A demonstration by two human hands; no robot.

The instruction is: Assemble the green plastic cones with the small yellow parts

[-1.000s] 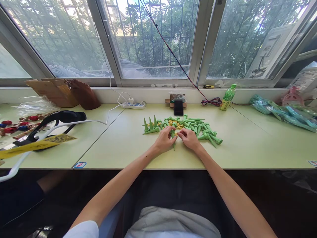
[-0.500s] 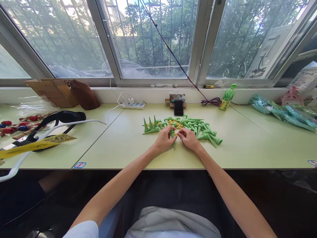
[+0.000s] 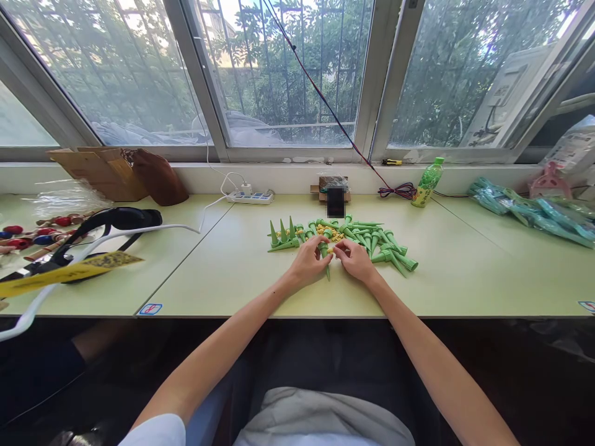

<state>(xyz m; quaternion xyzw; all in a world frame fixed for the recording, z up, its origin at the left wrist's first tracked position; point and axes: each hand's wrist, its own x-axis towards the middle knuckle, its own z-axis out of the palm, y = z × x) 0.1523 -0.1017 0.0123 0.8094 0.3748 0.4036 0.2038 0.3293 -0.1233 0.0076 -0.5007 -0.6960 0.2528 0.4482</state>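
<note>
My left hand is closed around a green plastic spike, whose pointed end faces me. Between the fingertips of my right hand is a small yellow piece, pressed at the spike's side. Beyond my hands lies a heap of yellow pieces, partly hidden by my fingers. Loose green spikes are piled to its right. To the left, several green spikes stand point up beside one lying flat.
A power strip, a small cardboard box and a green drink bottle stand along the window wall. At left lie a black headset strap and a white cable. Teal plastic packets lie at right.
Both hands stay in nearly the same place. The yellow piece at the spike's side shifts slightly under my right fingertips, and the spike's tip moves a little to the right.
</note>
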